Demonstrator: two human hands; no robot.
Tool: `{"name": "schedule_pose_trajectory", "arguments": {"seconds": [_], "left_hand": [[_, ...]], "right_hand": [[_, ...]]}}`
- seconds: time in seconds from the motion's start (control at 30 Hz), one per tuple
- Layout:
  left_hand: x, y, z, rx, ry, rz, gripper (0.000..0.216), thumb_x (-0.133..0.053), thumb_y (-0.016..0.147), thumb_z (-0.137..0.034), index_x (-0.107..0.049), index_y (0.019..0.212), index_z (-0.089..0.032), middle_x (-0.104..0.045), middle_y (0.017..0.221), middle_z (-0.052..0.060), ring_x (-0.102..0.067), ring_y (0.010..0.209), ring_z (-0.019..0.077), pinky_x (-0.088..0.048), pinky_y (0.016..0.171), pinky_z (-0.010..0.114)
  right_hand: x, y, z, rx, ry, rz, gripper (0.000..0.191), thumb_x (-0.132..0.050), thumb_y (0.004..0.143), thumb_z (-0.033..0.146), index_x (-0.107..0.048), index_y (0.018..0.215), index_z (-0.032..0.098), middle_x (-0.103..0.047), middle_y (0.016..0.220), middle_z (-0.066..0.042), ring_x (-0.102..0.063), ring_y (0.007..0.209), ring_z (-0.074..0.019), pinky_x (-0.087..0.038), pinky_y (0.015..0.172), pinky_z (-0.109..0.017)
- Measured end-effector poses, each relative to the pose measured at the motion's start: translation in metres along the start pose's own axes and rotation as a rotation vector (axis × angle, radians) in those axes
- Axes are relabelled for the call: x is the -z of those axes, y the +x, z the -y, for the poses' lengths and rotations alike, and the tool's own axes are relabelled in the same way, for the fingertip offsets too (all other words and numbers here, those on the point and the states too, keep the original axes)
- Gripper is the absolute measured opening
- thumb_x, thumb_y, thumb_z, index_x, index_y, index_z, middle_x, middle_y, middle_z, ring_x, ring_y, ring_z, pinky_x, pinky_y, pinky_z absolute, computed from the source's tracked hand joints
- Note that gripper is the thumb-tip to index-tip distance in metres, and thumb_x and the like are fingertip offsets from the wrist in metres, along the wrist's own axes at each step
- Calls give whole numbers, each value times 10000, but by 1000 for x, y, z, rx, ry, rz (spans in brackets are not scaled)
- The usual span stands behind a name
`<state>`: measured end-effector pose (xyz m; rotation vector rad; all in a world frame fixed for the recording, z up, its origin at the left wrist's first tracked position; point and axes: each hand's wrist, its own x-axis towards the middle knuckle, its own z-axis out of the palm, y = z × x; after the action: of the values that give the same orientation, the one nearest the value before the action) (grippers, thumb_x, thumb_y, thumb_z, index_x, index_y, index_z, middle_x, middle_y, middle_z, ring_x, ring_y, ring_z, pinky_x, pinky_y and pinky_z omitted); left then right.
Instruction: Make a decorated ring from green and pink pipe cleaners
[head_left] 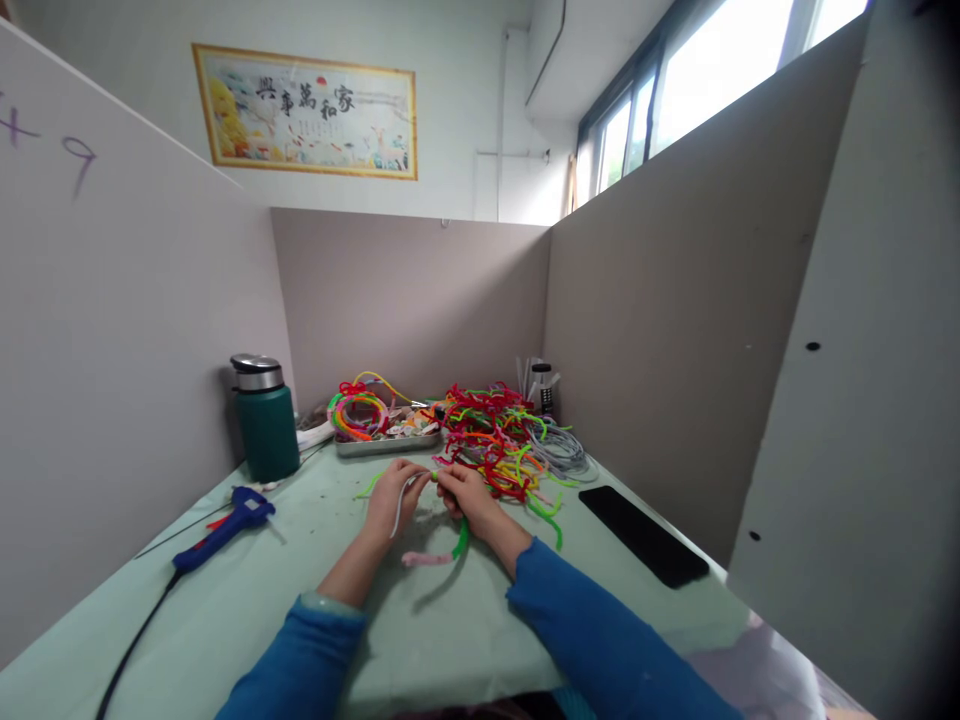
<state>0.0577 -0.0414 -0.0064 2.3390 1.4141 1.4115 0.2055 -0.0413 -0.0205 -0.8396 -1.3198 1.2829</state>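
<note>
My left hand (396, 497) and my right hand (463, 492) meet at the middle of the table, fingers pinched together. Between their fingertips is a small yellow-green bit of pipe cleaner, mostly covered. Below my right hand hangs a fuzzy green pipe cleaner (461, 540) with a pink end (427, 559), curving toward the left. A thin pale cord (400, 505) loops down over my left hand. Behind that hand a bright green strand (367, 487) sticks out. Just beyond my right hand lies a tangled pile of coloured pipe cleaners (491, 425), mainly red, green and orange.
A metal tray (390, 446) of small pieces holds a coil of coloured pipe cleaners (358, 412). A green bottle (267, 425) and a blue glue gun (229, 528) are at left. Grey cord (562, 450) and a black phone (643, 535) are at right. Partitions (412, 290) surround the table.
</note>
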Motion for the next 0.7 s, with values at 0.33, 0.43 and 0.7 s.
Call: {"name": "schedule_pose_trajectory", "arguments": {"seconds": [0.33,0.43,0.7], "left_hand": [[-4,1,4,102,-9,78,320,-472,809,-431,-645,781,-163,-663,749,43,-555,636,141,-401,630,235],[-6,1,5,112,-42,102,320,-468,803,-426,-645,769,-162,-662,729,42,-556,629,141,-392,606,228],[-1,3,-2,193,-100,175,306,-481,767,-390,-663,740,-146,-658,647,45,-575,612,152,-395,596,235]], "right_hand": [[-1,4,-5,73,-94,-48,236,-578,703,395,-538,784,177,-519,600,48,-388,385,-49,-249,347,-189],[0,7,-7,128,-127,-44,200,-570,706,341,-564,813,172,-542,648,34,-428,413,-55,-296,379,-191],[1,9,-15,229,-272,-21,123,-534,743,283,-579,800,184,-517,601,40,-446,452,-85,-343,448,-210]]}}
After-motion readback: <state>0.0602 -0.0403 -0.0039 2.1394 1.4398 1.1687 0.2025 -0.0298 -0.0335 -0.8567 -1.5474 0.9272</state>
